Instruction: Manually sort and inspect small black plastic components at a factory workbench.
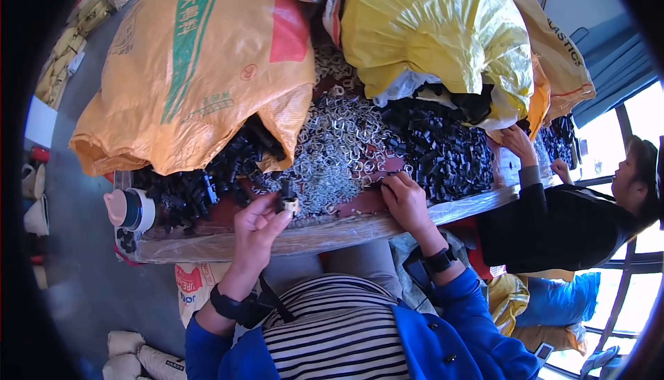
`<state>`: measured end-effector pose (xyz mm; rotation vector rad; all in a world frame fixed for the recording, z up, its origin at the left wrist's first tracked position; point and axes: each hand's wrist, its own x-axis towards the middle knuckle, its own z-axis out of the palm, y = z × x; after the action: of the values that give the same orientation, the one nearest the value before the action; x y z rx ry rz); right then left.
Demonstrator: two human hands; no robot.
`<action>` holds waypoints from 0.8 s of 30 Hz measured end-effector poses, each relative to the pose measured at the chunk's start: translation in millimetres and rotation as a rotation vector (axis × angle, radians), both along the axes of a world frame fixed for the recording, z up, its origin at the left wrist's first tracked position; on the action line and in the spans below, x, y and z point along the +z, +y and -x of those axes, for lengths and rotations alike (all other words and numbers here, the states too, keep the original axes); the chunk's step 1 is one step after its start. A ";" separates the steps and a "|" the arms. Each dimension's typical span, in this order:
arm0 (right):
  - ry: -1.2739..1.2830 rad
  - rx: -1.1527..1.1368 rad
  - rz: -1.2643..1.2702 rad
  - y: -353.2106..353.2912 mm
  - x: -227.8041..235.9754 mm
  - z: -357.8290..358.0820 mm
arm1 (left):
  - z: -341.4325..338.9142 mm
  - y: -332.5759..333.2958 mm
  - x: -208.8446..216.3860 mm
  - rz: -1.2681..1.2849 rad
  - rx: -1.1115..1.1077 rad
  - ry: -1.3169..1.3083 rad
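Above the table's front edge, my left hand (pixel 257 231) is closed in a pinch on a small black plastic part (pixel 287 190) with a pale piece at its lower end. My right hand (pixel 408 201) rests at the near edge of a heap of black plastic parts (pixel 449 155); its fingers are bent together, and what they grip is hidden. Between the hands lies a pile of small silvery metal clips (pixel 325 151). More black parts (pixel 183 196) spill from a large orange sack on the left.
An orange woven sack (pixel 228 55) and a yellow sack (pixel 429 27) stand on the reddish table (pixel 370 201), whose front edge is wrapped in plastic. A white cup-like container (pixel 135 210) sits at the left corner. To the right, a co-worker in black (pixel 553 224) reaches over the table.
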<state>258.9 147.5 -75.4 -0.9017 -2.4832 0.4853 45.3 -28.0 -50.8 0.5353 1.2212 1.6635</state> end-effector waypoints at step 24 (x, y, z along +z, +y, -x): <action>0.429 0.333 1.082 -31.4 23.4 20.9 | -29.1 25.4 9.8 -0.004 -0.173 -0.091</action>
<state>238.0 116.2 -52.0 -0.5876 -1.8619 1.9966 74.4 -2.7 -40.9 0.5464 1.0751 1.5278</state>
